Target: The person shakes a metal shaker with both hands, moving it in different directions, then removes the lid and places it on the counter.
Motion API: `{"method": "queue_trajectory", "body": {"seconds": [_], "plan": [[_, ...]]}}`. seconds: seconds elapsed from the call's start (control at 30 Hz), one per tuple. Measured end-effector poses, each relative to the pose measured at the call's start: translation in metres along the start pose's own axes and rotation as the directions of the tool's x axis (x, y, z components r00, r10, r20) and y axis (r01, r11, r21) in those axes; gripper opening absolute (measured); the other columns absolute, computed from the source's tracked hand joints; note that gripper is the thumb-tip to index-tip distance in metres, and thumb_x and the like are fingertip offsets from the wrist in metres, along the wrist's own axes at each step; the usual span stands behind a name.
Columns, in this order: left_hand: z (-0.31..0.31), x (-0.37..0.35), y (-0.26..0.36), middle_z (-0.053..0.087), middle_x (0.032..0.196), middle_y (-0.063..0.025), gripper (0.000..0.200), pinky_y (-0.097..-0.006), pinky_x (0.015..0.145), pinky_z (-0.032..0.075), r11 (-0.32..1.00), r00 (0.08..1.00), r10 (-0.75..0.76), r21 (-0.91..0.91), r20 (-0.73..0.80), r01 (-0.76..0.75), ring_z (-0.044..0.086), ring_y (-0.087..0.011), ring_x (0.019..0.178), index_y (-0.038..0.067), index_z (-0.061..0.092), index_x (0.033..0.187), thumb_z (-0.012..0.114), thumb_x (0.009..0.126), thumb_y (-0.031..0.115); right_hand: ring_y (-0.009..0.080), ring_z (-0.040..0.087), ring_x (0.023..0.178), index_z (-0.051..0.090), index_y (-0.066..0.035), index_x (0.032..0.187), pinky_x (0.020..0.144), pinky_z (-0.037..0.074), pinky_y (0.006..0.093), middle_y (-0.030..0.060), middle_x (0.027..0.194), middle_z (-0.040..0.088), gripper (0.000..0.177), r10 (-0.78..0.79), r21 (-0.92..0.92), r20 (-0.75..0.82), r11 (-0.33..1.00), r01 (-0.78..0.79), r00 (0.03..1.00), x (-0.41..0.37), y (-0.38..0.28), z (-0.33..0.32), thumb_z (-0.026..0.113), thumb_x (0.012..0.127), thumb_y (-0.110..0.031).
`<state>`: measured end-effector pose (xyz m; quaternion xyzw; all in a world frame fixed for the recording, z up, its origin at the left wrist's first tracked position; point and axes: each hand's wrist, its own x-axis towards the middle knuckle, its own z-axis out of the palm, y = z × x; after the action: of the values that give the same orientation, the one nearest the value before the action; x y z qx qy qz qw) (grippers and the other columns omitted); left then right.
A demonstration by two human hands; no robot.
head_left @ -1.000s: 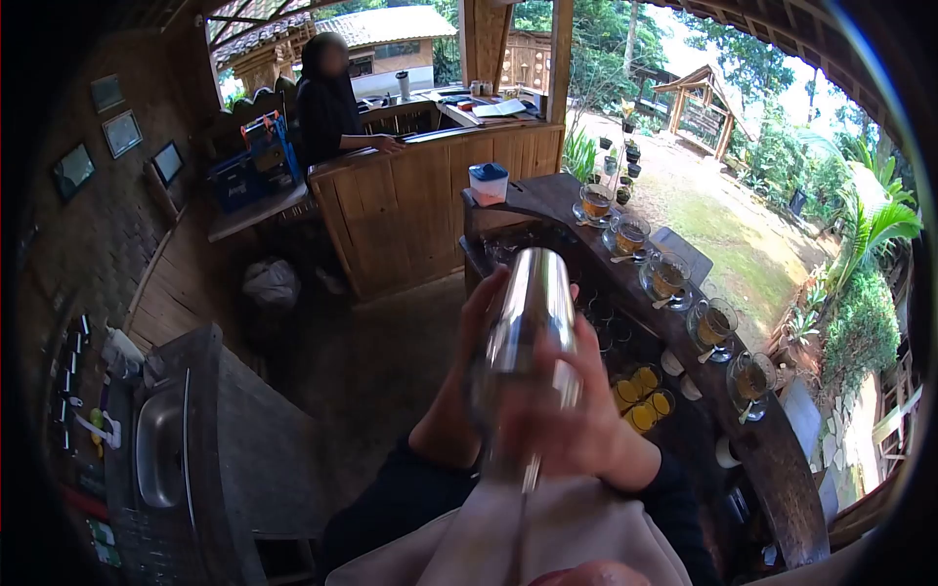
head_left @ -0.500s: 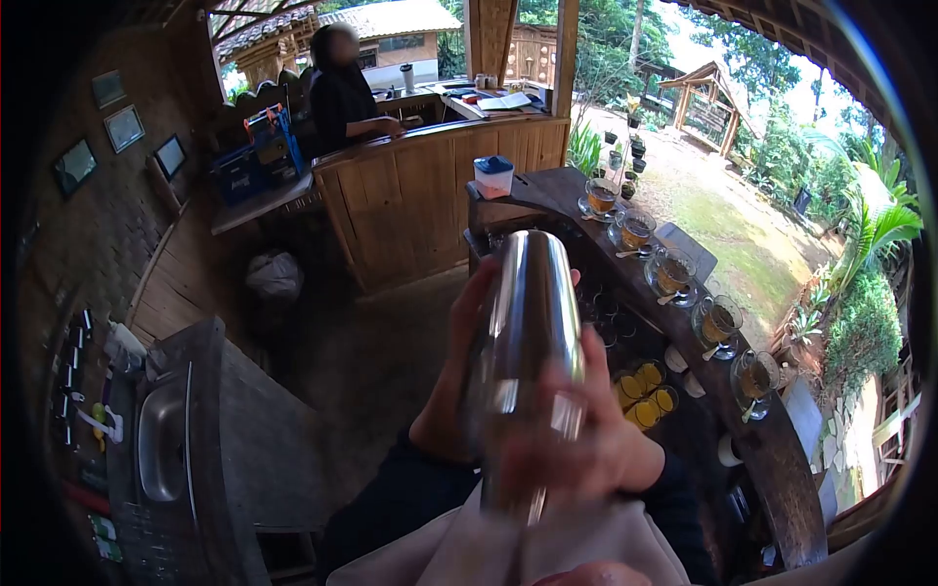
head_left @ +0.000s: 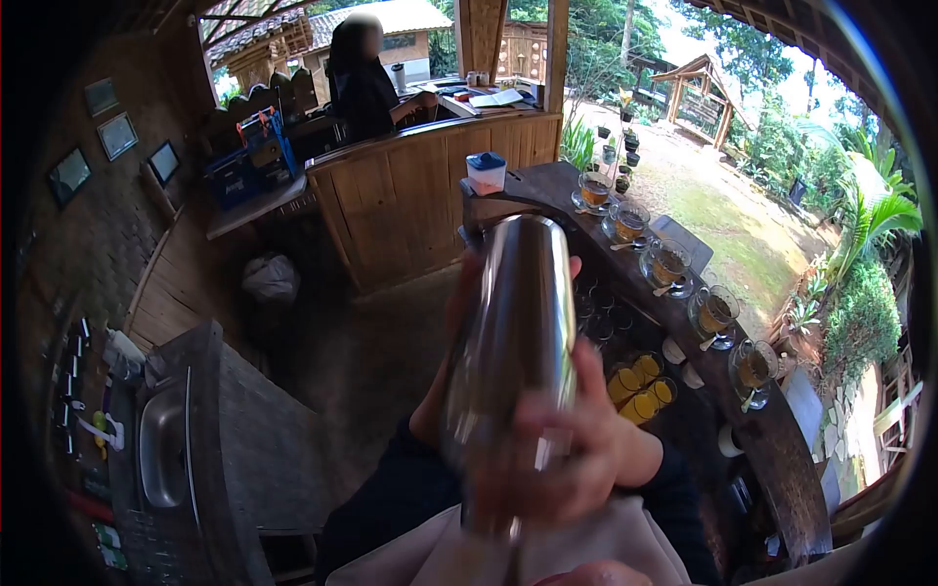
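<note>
- metal shaker (head_left: 528, 303) tilted between both hands, in front of the torso;
- right hand (head_left: 576, 444): blurred fingers wrapped round it;
- left hand (head_left: 457, 317): clasping its far side, mostly hidden;
- yellow-filled glasses (head_left: 640, 405) beyond, rightward.

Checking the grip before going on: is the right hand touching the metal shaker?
Touching. The head view shows the right hand, though blurred, with its fingers across the lower part of the metal shaker.

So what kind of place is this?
Probably a little open-sided café or drinks bar. There's a row of glass cups with brownish drinks along a wooden counter, some glasses of yellow drink lower down, and a shiny metal shaker up front.
</note>
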<state>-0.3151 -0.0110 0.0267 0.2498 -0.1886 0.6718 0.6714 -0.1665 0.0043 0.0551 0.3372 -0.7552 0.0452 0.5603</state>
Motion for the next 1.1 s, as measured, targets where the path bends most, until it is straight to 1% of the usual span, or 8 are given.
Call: {"method": "queue_trajectory", "body": {"seconds": [0.1, 0.17, 0.3, 0.6, 0.8, 0.93, 1.03, 1.1], "plan": [[-0.001, 0.014, -0.014, 0.028, 0.142, -0.0276, 0.075, -0.0526, 0.089, 0.049, 0.914, 0.811, 0.268, 0.130, 0.520, -0.385, 0.049, -0.0404, 0.116, 0.005, 0.028, 0.141, 0.044, 0.089, 0.057, 0.0292, 0.054, 0.114, 0.066, -0.021, 0.098, 0.097, 0.029, 0.0641, -0.0051, 0.118, 0.056, 0.023, -0.141, 0.011, -0.099, 0.990, 0.143, 0.985, -0.013, 0.007, 0.016, 0.066, 0.075, -0.016], [-0.009, -0.001, 0.011, 0.039, 0.136, -0.0246, 0.068, -0.0506, 0.090, 0.049, 0.996, 0.990, -0.089, -0.022, 0.108, 0.091, 0.051, -0.0376, 0.116, 0.004, 0.038, 0.135, 0.044, 0.090, 0.055, 0.0296, 0.052, 0.115, 0.066, -0.023, 0.092, 0.097, 0.029, 0.0635, -0.0075, 0.119, 0.055, 0.020, -0.011, -0.011, -0.090, 1.000, 0.010, 0.996, -0.020, 0.013, 0.020, 0.067, 0.073, -0.019], [-0.077, -0.002, 0.015, 0.058, 0.113, -0.0190, 0.056, -0.0399, 0.086, 0.051, 0.989, 0.976, 0.143, 0.003, -0.164, -0.145, 0.061, -0.0294, 0.100, -0.003, 0.051, 0.121, 0.044, 0.092, 0.045, 0.0401, 0.047, 0.116, 0.061, -0.004, 0.104, 0.103, 0.030, 0.0533, 0.0160, 0.119, 0.054, 0.042, 0.600, 0.072, -0.140, 0.800, -0.596, 0.788, -0.013, 0.051, 0.016, 0.071, 0.065, -0.017], [0.001, 0.009, 0.007, 0.030, 0.142, -0.0251, 0.073, -0.0495, 0.091, 0.048, 0.967, 0.908, 0.074, 0.193, 0.412, -0.166, 0.049, -0.0361, 0.118, 0.004, 0.032, 0.138, 0.043, 0.090, 0.057, 0.0312, 0.052, 0.116, 0.066, -0.026, 0.098, 0.099, 0.026, 0.0648, -0.0056, 0.117, 0.056, 0.025, -0.275, -0.048, 0.000, 0.960, 0.275, 0.961, 0.001, 0.000, 0.004, 0.065, 0.075, -0.016], [-0.067, -0.011, 0.028, 0.057, 0.116, -0.0207, 0.056, -0.0423, 0.092, 0.048, 0.848, 0.991, -0.129, -0.522, -0.035, 0.093, 0.059, -0.0298, 0.104, 0.002, 0.051, 0.123, 0.043, 0.092, 0.048, 0.0385, 0.045, 0.118, 0.061, -0.011, 0.107, 0.103, 0.030, 0.0538, 0.0107, 0.118, 0.056, 0.042, 0.574, 0.067, -0.098, 0.819, -0.570, 0.813, -0.004, 0.042, 0.022, 0.069, 0.065, -0.015], [0.004, 0.004, 0.013, 0.051, 0.123, -0.0209, 0.055, -0.0441, 0.096, 0.045, 0.984, 0.983, -0.102, 0.128, -0.153, 0.122, 0.055, -0.0315, 0.110, 0.002, 0.049, 0.123, 0.043, 0.093, 0.047, 0.0313, 0.048, 0.119, 0.064, -0.021, 0.103, 0.100, 0.026, 0.0643, -0.0017, 0.115, 0.057, 0.035, 0.165, -0.082, 0.075, 0.984, -0.159, 0.983, 0.010, -0.013, 0.009, 0.069, 0.069, -0.014], [0.013, 0.012, 0.013, 0.031, 0.141, -0.0205, 0.059, -0.0538, 0.095, 0.046, 0.887, 0.781, 0.060, 0.325, 0.622, -0.327, 0.038, -0.0390, 0.127, 0.018, 0.031, 0.138, 0.057, 0.089, 0.038, 0.0288, 0.048, 0.120, 0.065, -0.024, 0.098, 0.099, 0.025, 0.0665, -0.0058, 0.113, 0.057, 0.030, -0.143, 0.002, -0.033, 0.990, 0.143, 0.989, 0.009, -0.011, 0.014, 0.068, 0.070, -0.014], [0.015, -0.008, 0.017, 0.038, 0.137, -0.0211, 0.056, -0.0519, 0.093, 0.048, 0.992, 0.979, -0.014, 0.129, 0.204, -0.012, 0.043, -0.0387, 0.123, 0.013, 0.034, 0.136, 0.052, 0.091, 0.041, 0.0290, 0.048, 0.120, 0.065, -0.023, 0.096, 0.099, 0.026, 0.0656, -0.0061, 0.113, 0.057, 0.026, -0.135, -0.037, -0.049, 0.990, 0.133, 0.990, 0.004, 0.004, 0.017, 0.067, 0.071, -0.016]]}}
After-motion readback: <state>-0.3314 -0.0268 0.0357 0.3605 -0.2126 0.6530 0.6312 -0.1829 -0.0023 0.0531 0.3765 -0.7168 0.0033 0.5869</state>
